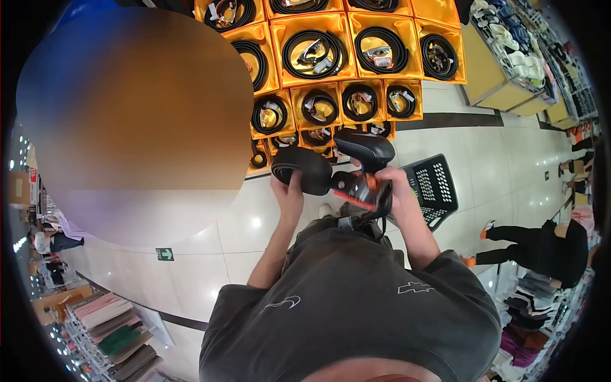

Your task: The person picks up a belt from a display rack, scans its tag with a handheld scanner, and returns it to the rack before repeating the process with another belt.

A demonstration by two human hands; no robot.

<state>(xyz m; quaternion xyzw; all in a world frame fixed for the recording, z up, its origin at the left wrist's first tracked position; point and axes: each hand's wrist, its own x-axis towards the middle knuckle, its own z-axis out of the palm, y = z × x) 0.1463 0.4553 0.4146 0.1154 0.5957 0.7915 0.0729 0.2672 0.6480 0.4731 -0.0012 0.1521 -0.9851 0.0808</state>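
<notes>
My left hand is wrapped around a coiled black belt in front of my chest. Close by, my right hand grips what looks like a black handheld scanner with a rounded head and orange parts. A dark piece with a red edge lies between the two hands; whether it belongs to the belt or the device I cannot make out. Just beyond them stand stacked yellow satin-lined boxes, each with a coiled black belt and tags inside.
A black perforated basket is on the tiled floor to the right. Shoe shelves stand at the upper right, folded clothes at the lower left. Another person in black is at the right. A large blurred patch covers the upper left.
</notes>
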